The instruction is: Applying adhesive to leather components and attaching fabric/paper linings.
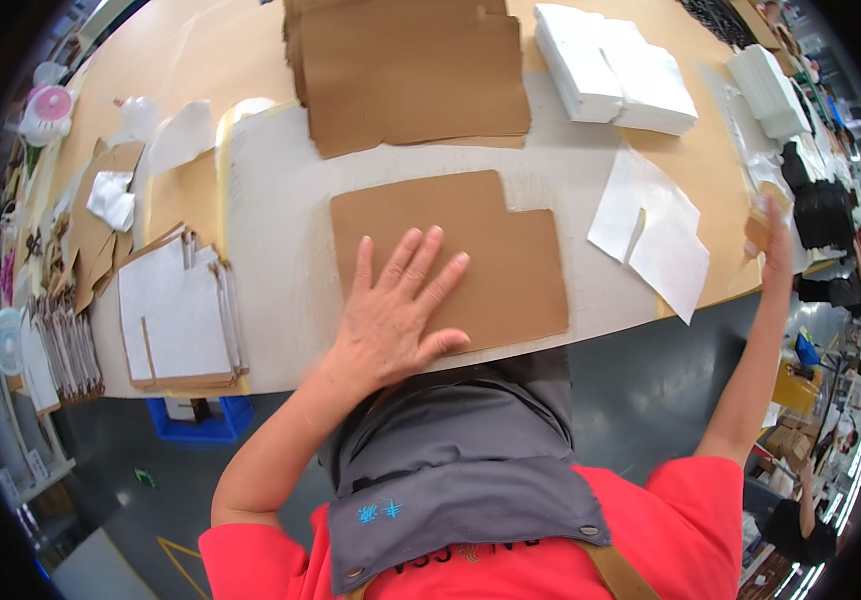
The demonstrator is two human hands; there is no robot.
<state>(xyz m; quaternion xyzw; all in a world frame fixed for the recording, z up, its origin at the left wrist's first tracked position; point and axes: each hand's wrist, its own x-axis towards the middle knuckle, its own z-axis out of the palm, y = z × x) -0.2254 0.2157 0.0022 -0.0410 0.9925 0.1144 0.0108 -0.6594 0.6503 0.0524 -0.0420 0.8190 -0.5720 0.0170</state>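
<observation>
A brown sheet (511, 270) with a notch cut from its far right corner lies flat on the table in front of me. My left hand (396, 310) rests palm down on its near left part, fingers spread and thumb out to the right. Far to the right, over the table's edge, my right hand (778, 243) has its fingers around a small tan object (759, 228); its kind is too small and blurred to tell. Beyond the sheet sits a thick stack of similar brown sheets (411, 80). Two white cut pieces (666, 250) lie overlapping between the sheet and my right arm.
Stacks of white pieces (621, 75) stand at the far right. White-faced, brown-edged pieces (176, 315) are piled at the left, beside a row of similar bundles (61, 345). A blue bin (213, 425) sits under the front edge. Small fans (51, 108) stand at far left.
</observation>
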